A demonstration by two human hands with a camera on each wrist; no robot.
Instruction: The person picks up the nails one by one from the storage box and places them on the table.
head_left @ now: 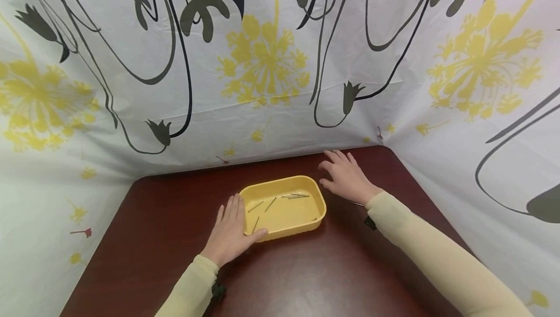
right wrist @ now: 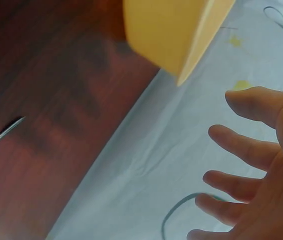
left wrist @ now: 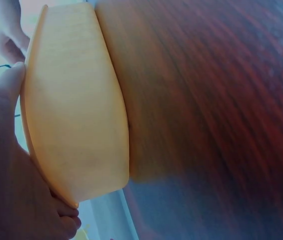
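A shallow yellow tray (head_left: 282, 233) with rounded corners sits on the dark table, several thin nails (head_left: 270, 204) scattered on its floor. My left hand (head_left: 229, 234) rests on the tray's left end, its fingers extended along the left rim and its thumb over the near rim. In the left wrist view the thumb (left wrist: 12, 80) touches the rim. To the right of the tray, my right hand (head_left: 347, 176) hovers with spread, slightly bent fingers and holds nothing. The right wrist view shows those fingers (right wrist: 241, 145) apart from the tray's corner.
A thin pointed metal rod (right wrist: 4, 134) lies on the table; in the head view my right wrist partly covers it. The reddish-brown table (head_left: 175, 210) meets patterned white cloth (head_left: 262, 132) at the back and both sides.
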